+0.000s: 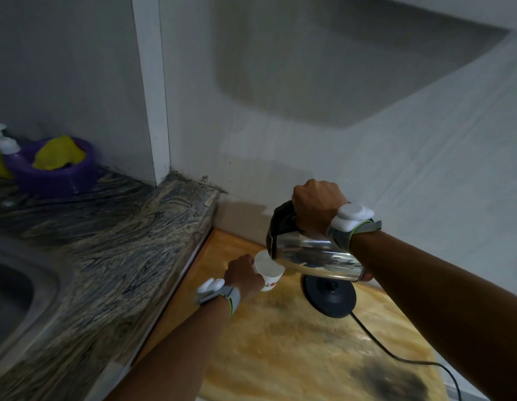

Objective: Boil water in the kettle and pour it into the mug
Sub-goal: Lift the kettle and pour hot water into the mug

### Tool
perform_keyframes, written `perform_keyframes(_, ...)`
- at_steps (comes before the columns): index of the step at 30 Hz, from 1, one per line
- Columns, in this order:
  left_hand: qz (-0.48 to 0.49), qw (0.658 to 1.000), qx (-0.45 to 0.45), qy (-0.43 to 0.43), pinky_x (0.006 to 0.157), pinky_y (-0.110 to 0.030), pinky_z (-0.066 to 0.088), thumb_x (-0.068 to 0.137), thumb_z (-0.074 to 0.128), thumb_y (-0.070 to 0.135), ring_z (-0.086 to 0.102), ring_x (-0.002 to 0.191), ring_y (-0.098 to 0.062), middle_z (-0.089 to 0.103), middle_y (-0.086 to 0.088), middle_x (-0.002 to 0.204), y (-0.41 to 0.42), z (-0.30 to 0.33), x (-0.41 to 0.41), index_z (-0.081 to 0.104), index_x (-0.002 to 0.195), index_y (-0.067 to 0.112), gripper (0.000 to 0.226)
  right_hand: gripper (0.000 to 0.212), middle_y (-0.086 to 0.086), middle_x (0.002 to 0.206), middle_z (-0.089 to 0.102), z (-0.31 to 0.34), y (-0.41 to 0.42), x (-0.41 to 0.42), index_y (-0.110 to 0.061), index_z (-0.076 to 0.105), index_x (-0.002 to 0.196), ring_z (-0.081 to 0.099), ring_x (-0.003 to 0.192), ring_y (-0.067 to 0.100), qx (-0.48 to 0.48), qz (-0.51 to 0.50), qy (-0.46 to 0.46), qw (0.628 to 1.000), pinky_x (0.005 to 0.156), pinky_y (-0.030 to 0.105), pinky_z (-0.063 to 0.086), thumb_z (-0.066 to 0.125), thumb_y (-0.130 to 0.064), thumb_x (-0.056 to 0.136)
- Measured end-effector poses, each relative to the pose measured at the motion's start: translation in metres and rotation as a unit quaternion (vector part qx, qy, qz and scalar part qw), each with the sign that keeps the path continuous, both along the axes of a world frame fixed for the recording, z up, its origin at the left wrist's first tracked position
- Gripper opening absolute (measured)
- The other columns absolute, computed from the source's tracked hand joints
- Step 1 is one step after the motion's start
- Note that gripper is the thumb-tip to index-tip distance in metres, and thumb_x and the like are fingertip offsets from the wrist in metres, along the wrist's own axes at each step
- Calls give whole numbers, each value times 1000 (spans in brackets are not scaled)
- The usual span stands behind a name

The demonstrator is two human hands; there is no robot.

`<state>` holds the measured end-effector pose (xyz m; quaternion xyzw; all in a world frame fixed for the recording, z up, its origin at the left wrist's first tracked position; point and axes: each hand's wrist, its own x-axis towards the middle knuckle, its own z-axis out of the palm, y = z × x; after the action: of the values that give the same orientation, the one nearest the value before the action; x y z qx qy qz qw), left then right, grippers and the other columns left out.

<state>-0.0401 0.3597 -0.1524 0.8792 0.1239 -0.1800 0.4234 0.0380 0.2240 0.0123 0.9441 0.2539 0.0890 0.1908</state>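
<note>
My right hand (316,205) grips the black handle of a shiny steel kettle (315,257), which is lifted off its base and tipped steeply to the left. The kettle's spout end hangs right over the mouth of a white mug (269,270) with a small red mark on its side. My left hand (242,272) is wrapped around the left side of the mug, which stands on the orange surface. I cannot make out a stream of water. The round black kettle base (329,295) sits just right of the mug, below the kettle.
A black cord (401,358) runs from the base toward the lower right. A raised marbled counter (112,235) with a steel sink (17,293) lies to the left. A purple bowl (57,172) with a yellow cloth and a soap pump (7,144) stand at the back left. Walls close the corner.
</note>
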Motion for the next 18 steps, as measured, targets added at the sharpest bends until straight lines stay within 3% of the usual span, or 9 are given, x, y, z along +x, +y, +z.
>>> perform_keyframes(3, -2, 1000, 5, -2, 104, -43, 55, 96, 61, 18, 60, 130, -39, 56, -17, 146, -1, 1, 0, 53, 144, 11, 49, 37, 1, 60, 37, 1, 1, 0, -20, 31, 60, 53, 56, 28, -8, 1, 5, 1000, 54, 32, 42, 65, -26, 75)
perform_keyframes(6, -2, 1000, 5, 0, 105, -43, 54, 96, 61, 17, 59, 131, -39, 54, -17, 148, -2, 2, 0, 52, 145, 11, 50, 30, -1, 58, 31, 2, 1, -1, -19, 39, 65, 56, 58, 29, -18, 1, 6, 1000, 54, 32, 42, 65, -27, 76)
perform_keyframes(12, -1, 1000, 0, 1, 103, -43, 56, 95, 62, 16, 60, 129, -39, 56, -17, 146, -1, 2, 1, 53, 144, 10, 50, 31, -1, 56, 29, 3, 1, -1, -19, 38, 63, 44, 53, 24, -28, 3, 1, 1000, 53, 32, 41, 65, -26, 77)
perform_keyframes(15, 3, 1000, -2, 4, 105, -44, 55, 95, 63, 18, 60, 130, -39, 56, -17, 147, -1, 1, 1, 52, 145, 11, 52, 16, 2, 60, 43, 2, 1, -2, -16, 56, 72, 52, 55, 27, -22, 3, -2, 1000, 54, 31, 40, 66, -27, 75)
perform_keyframes(18, 9, 1000, -6, 7, 106, -43, 54, 93, 65, 19, 59, 132, -38, 55, -17, 148, -1, 2, 1, 52, 145, 11, 53, 17, 10, 76, 62, 1, 0, -2, -14, 63, 80, 63, 64, 32, -16, 5, -10, 1000, 54, 32, 41, 67, -29, 73)
